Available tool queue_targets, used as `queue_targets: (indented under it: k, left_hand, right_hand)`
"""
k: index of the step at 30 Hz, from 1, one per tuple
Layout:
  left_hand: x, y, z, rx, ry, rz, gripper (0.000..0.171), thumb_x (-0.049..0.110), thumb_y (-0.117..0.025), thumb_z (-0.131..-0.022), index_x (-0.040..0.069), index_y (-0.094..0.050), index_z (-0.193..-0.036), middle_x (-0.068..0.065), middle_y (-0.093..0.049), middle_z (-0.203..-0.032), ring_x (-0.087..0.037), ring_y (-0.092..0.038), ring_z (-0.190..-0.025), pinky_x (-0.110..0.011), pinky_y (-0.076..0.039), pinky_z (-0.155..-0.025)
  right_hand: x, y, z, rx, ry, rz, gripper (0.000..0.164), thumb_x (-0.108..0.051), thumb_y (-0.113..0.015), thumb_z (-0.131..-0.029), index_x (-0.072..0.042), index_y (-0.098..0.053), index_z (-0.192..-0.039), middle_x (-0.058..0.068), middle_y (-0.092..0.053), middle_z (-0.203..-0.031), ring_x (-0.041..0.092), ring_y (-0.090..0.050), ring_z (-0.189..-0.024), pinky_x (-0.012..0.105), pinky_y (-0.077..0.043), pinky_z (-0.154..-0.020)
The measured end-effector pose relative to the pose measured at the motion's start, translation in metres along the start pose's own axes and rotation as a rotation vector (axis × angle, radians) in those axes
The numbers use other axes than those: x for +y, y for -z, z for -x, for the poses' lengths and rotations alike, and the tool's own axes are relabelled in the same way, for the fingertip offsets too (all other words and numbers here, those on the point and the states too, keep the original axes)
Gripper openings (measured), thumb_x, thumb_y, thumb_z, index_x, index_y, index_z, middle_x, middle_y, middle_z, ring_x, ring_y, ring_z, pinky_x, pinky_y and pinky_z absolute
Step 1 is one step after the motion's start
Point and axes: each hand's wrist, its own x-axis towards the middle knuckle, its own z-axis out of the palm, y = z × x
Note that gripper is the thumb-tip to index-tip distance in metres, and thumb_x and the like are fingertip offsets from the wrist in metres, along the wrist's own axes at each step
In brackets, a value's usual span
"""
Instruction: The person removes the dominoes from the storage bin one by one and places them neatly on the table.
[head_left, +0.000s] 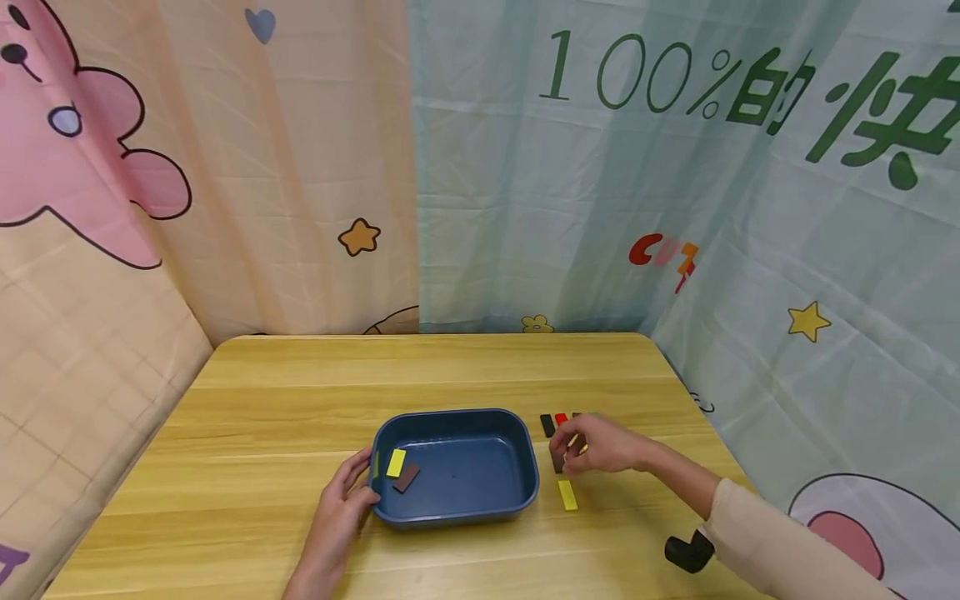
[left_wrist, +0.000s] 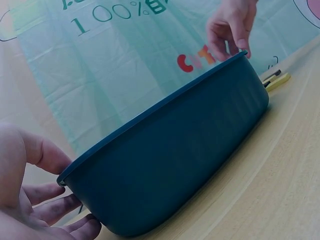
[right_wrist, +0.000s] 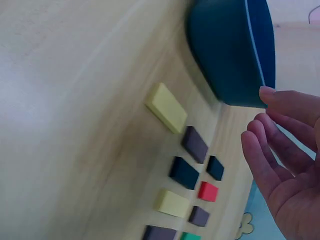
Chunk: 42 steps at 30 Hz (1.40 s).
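Note:
A blue plastic basin stands on the table. Inside, at its left end, lie a yellow tile and a brown tile. My left hand holds the basin's left end, thumb at the rim and fingers against the outer wall. To the right of the basin, my right hand hovers above rows of small tiles, its fingers bent with nothing visible between them. Nearest me is a yellow tile, then a brown tile and a black tile. A red tile lies in the second row.
More tiles, among them a green one, continue along the rows. A black rounded object is beside the right sleeve. Printed curtains hang behind and on both sides of the wooden table.

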Motion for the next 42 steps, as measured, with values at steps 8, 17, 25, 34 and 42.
queue_targets:
  k: [8,17,25,34,42]
  left_hand:
    - [0.001,0.001,0.001,-0.012,0.008,0.001,0.069,-0.007,-0.049,-0.091,0.004,-0.035,-0.157,-0.022,-0.033,-0.160,-0.040,-0.039,-0.142,-0.014,-0.045,-0.087]
    - [-0.001,0.002,-0.001,-0.008,0.010,-0.012,0.069,-0.006,-0.050,-0.091,0.004,-0.036,-0.157,-0.023,-0.034,-0.160,-0.041,-0.040,-0.142,-0.014,-0.045,-0.087]
    - [-0.001,0.002,-0.001,-0.001,0.013,-0.010,0.068,-0.007,-0.050,-0.090,0.005,-0.037,-0.156,-0.022,-0.035,-0.159,-0.040,-0.042,-0.141,-0.014,-0.045,-0.086]
    - [-0.001,0.002,-0.001,0.001,0.010,-0.012,0.068,-0.006,-0.051,-0.091,0.005,-0.037,-0.156,-0.023,-0.035,-0.159,-0.042,-0.040,-0.143,-0.015,-0.046,-0.087]
    - [-0.001,0.001,-0.001,0.002,0.005,-0.011,0.068,-0.006,-0.051,-0.090,0.005,-0.037,-0.156,-0.023,-0.035,-0.159,-0.041,-0.041,-0.142,-0.015,-0.046,-0.087]
  right_hand:
    - [-0.028,0.014,-0.028,-0.087,0.131,0.117,0.028,-0.007,-0.080,-0.087,0.000,-0.073,-0.114,0.010,-0.072,-0.101,0.009,-0.067,-0.087,0.030,-0.056,-0.080]
    - [-0.064,0.018,-0.063,-0.215,0.160,0.164,0.030,-0.007,-0.080,-0.089,-0.006,-0.073,-0.118,0.002,-0.072,-0.106,0.011,-0.069,-0.096,0.026,-0.055,-0.085]
    - [-0.088,0.009,-0.093,-0.283,0.202,0.248,0.030,-0.008,-0.082,-0.087,-0.009,-0.074,-0.116,-0.010,-0.069,-0.099,0.006,-0.066,-0.090,0.022,-0.054,-0.082]
    - [-0.103,-0.012,-0.126,-0.370,0.271,0.314,0.031,-0.007,-0.082,-0.087,-0.009,-0.074,-0.118,-0.002,-0.072,-0.103,0.004,-0.065,-0.090,0.019,-0.052,-0.083]
    - [-0.115,-0.028,-0.154,-0.446,0.323,0.357,0.032,-0.007,-0.081,-0.089,-0.005,-0.073,-0.120,0.001,-0.071,-0.106,0.005,-0.065,-0.093,0.017,-0.050,-0.083]
